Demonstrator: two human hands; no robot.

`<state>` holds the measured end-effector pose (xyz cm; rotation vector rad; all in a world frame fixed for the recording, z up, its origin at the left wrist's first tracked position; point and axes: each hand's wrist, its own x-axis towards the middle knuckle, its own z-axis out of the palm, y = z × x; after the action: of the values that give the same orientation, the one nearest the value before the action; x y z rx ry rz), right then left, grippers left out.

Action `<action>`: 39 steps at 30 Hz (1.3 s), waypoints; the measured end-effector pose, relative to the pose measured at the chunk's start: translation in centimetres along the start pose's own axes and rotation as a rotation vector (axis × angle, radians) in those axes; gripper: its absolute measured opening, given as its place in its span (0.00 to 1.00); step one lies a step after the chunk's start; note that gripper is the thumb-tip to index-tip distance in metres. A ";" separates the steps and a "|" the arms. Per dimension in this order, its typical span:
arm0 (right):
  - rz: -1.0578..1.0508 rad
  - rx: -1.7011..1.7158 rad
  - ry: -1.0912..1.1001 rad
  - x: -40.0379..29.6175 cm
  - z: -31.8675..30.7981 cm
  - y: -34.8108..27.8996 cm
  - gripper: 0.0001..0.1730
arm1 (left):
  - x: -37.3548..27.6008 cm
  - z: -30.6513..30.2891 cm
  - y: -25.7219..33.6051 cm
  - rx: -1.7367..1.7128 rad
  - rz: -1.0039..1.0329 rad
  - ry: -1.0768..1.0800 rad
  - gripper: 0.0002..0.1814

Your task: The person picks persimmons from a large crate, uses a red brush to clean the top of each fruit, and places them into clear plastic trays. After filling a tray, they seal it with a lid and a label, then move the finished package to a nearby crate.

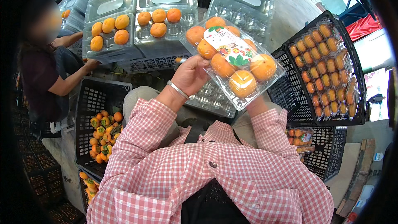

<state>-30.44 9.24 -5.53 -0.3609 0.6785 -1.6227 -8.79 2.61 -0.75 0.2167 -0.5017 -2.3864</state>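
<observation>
My left hand [191, 76] grips the left edge of a clear plastic clamshell pack [214, 79], thumb along its rim. Several orange persimmons [242, 83] fill the pack, and its lid bears a printed label [230, 46]. The pack is raised and tilted above my lap. My right hand [256, 105] shows only around the wrist; its fingers are hidden behind the pack's lower right part. Below the pack, between my knees, lie clear moulded trays [213, 101]. Past the pack stand stacks of open clamshells, two holding persimmons [159, 30] and one [245, 14] with bare cups.
A black crate [357, 99] of filled packs leans at right, above another crate [326, 149] with labelled packs. At left, a black crate [81, 137] contains loose persimmons [105, 133] with green calyxes. A person [42, 77] sits at far left, one hand near the clamshell stack.
</observation>
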 end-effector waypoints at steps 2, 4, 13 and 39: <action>-0.014 -0.027 0.036 0.2 -0.1 2.0 0.32 | 0.0 -0.4 0.0 0.026 -0.027 -0.016 0.26; -0.039 -0.079 0.064 0.4 -0.6 2.9 0.32 | -0.2 -0.1 0.3 0.101 -0.002 0.031 0.25; 0.187 -0.101 0.072 -7.5 4.1 -6.1 0.29 | -0.4 -0.2 0.5 0.412 -0.064 0.123 0.16; 0.028 0.286 0.148 -18.7 0.1 -9.9 0.28 | -0.3 2.3 4.6 0.716 -0.139 -0.021 0.23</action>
<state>-34.93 27.86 3.38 -0.0233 0.5490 -1.7033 -6.50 0.32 3.28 0.5525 -1.3769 -2.2434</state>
